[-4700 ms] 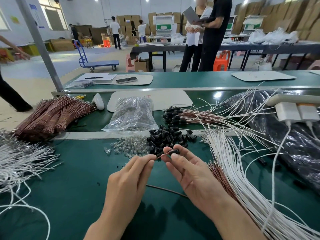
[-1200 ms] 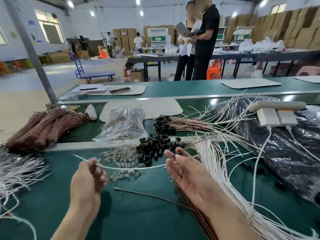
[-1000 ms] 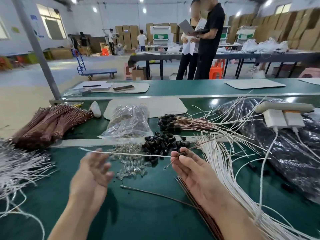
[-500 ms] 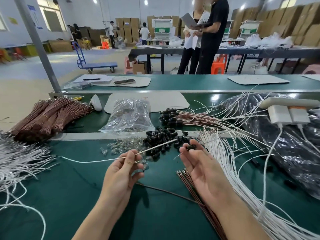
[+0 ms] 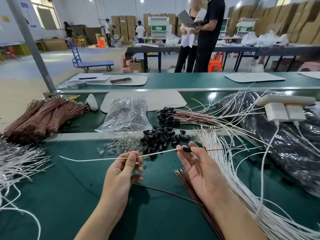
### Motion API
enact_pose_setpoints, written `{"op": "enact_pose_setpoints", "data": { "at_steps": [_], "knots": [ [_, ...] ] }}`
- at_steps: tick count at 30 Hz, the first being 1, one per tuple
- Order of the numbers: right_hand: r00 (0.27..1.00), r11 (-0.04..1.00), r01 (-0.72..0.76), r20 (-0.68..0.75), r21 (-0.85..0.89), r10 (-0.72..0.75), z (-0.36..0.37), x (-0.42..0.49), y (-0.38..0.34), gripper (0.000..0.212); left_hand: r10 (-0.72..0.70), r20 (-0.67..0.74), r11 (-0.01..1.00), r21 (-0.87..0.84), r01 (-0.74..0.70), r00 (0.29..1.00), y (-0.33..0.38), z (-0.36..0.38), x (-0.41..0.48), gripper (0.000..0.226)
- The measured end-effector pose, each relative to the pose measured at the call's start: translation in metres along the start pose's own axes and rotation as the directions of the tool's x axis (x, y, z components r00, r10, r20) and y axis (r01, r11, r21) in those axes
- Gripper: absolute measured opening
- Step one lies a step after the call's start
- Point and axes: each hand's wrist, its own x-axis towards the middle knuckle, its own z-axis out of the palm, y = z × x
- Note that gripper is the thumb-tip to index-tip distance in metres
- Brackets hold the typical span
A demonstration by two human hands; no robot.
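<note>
Item: one white wire (image 5: 97,159), thin, round and matte. It sits at centre frame, held above the green table (image 5: 60,196). Its long axis is near level, rising slightly left to right.
Its right end meets one black cap (image 5: 187,149), a short, glossy cylinder. One thin brown wire (image 5: 225,149) leaves the cap rightward.
Hands, two: the left hand (image 5: 124,168) pinches the white wire mid-length between thumb and forefinger. The right hand (image 5: 199,168) pinches the black cap at its fingertips, palm up.
Nearby:
- one heap of loose black caps (image 5: 161,137), too many to count
- one scatter of clear glass bulbs (image 5: 121,144)
- one crinkled clear bag (image 5: 126,116)
- two white plug blocks (image 5: 284,113), right of frame
</note>
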Motion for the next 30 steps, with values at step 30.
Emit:
{"op": "enact_pose_setpoints", "data": {
  "at_steps": [30],
  "knots": [
    [0.986,0.994,-0.019,0.162,-0.106,0.036,-0.0036,0.0009,0.0055,0.046,-0.005,-0.063,1.000,-0.003,0.005,0.998,0.0015,0.0011,-0.0024,0.025]
  ]
}}
